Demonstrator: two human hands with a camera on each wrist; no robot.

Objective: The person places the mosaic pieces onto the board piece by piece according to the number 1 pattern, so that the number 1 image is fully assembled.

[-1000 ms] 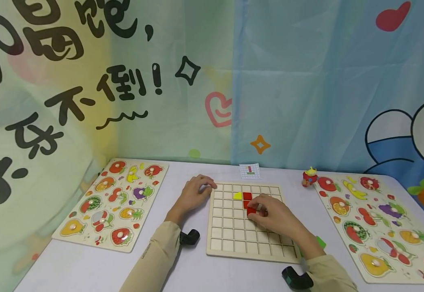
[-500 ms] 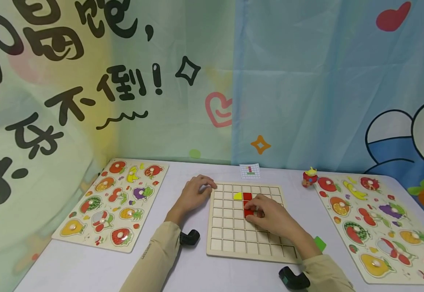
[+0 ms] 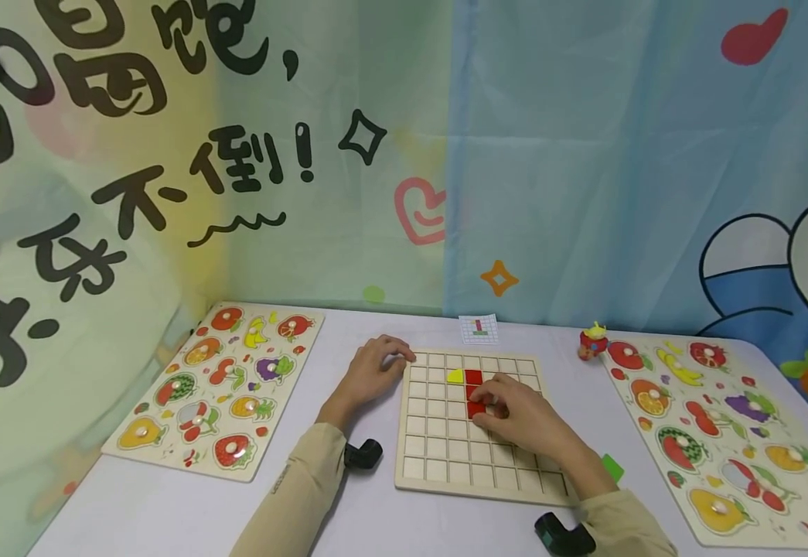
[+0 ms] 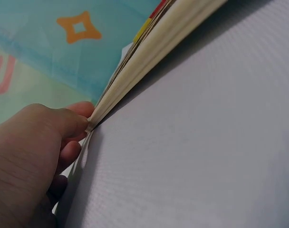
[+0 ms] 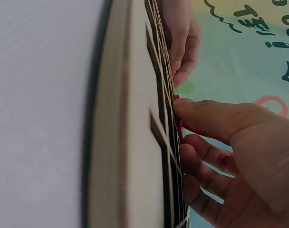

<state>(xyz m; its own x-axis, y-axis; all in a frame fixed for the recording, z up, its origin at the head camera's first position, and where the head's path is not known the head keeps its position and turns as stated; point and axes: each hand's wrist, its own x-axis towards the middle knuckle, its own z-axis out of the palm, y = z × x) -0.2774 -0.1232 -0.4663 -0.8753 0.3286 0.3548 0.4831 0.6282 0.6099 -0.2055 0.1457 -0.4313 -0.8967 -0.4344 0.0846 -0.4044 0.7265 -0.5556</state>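
A wooden grid board (image 3: pixel 434 449) lies on the white table between the hands. My left hand (image 3: pixel 373 370) holds its far left corner, thumb and fingers at the edge in the left wrist view. On the board, red square tiles (image 3: pixel 473 377) form a short column, with a small yellow tile (image 3: pixel 455 376) left of the top one. My right hand (image 3: pixel 520 410) has its thumb and fingers at the lowest red tile (image 3: pixel 474 411), which lies level in the grid. In the right wrist view, the thumb and curled fingers mostly cover the red tile (image 5: pixel 180 126).
A small pattern card (image 3: pixel 479 330) lies behind the board. Fruit puzzle boards lie at the left (image 3: pixel 191 410) and right (image 3: pixel 706 456). A toy figure (image 3: pixel 592 342) stands at the right puzzle's far corner. A green piece (image 3: pixel 612 467) lies beside the right forearm.
The lowest red tile, tilted in my right fingers a second ago, has come down flat in the grid under the other red ones. My left hand stays at the corner.
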